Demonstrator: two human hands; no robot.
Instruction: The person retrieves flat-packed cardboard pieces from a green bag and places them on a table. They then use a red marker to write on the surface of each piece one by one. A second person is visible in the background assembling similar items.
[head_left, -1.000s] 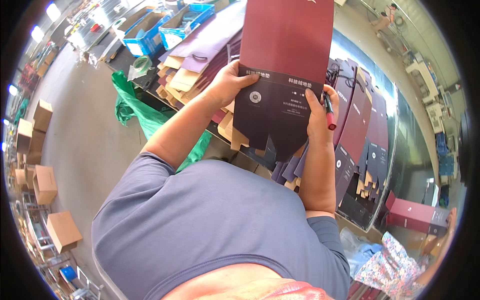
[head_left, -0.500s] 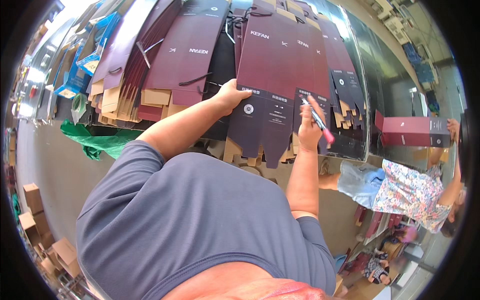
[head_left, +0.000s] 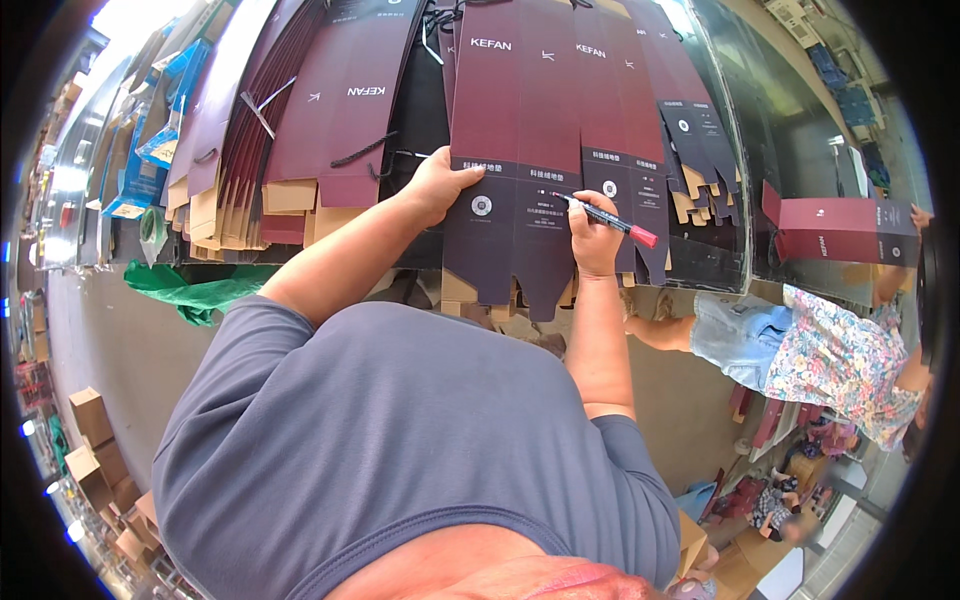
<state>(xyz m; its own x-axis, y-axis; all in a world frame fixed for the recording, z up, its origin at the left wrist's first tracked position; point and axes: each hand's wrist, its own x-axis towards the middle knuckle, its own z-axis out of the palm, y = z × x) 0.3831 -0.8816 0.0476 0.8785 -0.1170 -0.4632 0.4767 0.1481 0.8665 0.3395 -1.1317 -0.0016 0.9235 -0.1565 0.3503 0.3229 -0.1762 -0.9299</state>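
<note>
A flat, unfolded maroon carton (head_left: 513, 115) with a dark lower band lies on the stack before me. My left hand (head_left: 436, 187) pinches its left edge, thumb on top and the other fingers mostly hidden. A slim marker pen (head_left: 612, 219) with a red end is in my right hand (head_left: 597, 246), its fingers closed around the barrel. The pen's tip is at the carton's dark band, beside small white printed marks; whether it touches is hard to tell. Close by on the right lies another flat maroon carton (head_left: 617, 110), partly overlapped.
More flat cartons (head_left: 335, 105) are stacked at the left, with black cords and a white strap (head_left: 262, 112). Blue boxes (head_left: 150, 150) stand farther left, above green sheeting (head_left: 195, 290). At the right a co-worker (head_left: 840, 360) handles an opened maroon box (head_left: 830, 228). Brown boxes (head_left: 92, 440) sit lower left.
My right hand has moved left with the marker pen, from the right-hand carton to the dark band of the front one. The pen lies flatter. My left hand keeps its hold on the edge.
</note>
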